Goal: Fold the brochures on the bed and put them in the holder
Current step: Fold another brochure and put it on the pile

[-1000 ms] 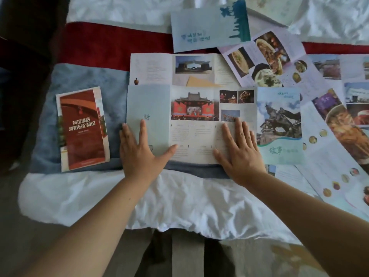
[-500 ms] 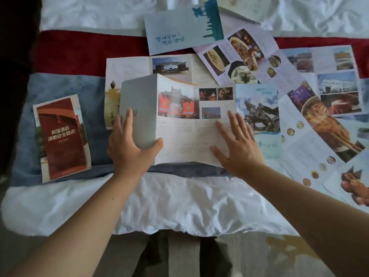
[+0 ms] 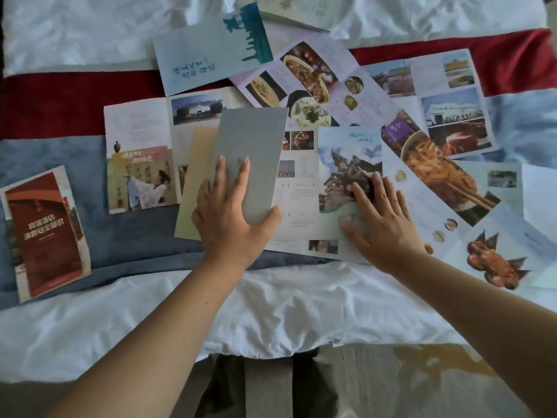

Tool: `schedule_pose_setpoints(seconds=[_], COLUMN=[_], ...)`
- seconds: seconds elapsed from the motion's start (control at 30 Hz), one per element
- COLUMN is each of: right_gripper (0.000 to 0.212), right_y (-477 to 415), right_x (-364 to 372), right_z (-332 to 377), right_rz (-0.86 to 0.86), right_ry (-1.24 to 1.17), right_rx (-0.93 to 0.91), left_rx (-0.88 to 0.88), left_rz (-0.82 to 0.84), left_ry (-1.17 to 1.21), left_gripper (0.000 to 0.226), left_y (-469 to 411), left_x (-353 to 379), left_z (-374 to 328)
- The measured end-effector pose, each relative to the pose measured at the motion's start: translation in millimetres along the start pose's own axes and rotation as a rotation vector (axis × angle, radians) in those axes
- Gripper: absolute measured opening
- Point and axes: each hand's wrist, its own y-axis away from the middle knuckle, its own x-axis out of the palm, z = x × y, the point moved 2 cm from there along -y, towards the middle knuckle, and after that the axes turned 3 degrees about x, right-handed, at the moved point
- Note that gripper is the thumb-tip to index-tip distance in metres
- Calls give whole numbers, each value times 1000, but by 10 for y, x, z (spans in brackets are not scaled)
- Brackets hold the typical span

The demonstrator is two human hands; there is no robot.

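A three-panel brochure (image 3: 298, 188) lies open at the bed's near edge, its right panel showing a horse statue. My left hand (image 3: 229, 212) holds its grey left panel (image 3: 253, 152), thumb under the lower edge and fingers on the back, and that panel stands lifted and swung over toward the middle. My right hand (image 3: 379, 218) presses flat on the statue panel, fingers spread. Several other brochures lie unfolded around it. The holder is not in view.
A folded red brochure (image 3: 45, 233) lies at the left on the blue runner (image 3: 60, 164). Behind are a pale brochure with teal skyline (image 3: 211, 52) and food brochures (image 3: 316, 82) overlapping to the right. White sheet (image 3: 271, 309) drapes the bed's near edge; floor lies below.
My left hand has lifted the grey left panel and swung it rightward over the middle panel. My right hand has slid right onto the statue panel. The view has shifted right.
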Motion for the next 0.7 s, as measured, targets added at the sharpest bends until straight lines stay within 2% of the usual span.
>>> schedule_pose_setpoints(seconds=[0.33,0.53,0.7], right_gripper=[84,86,85], right_y=[79,95,92], right_x=[70,78,81], right_z=[-253,-311,-219], right_rz=[0,-17,10], right_ry=[-15,-40,-8], right_rx=[-96,-134,-125], left_rx=[-107,-138,-78], left_rz=[179,219,247], left_ry=[-149,-227,-295], left_gripper=[94,96,95], left_y=[-43,-19,21], left_x=[697,877,930], left_z=[-604,-626,-549])
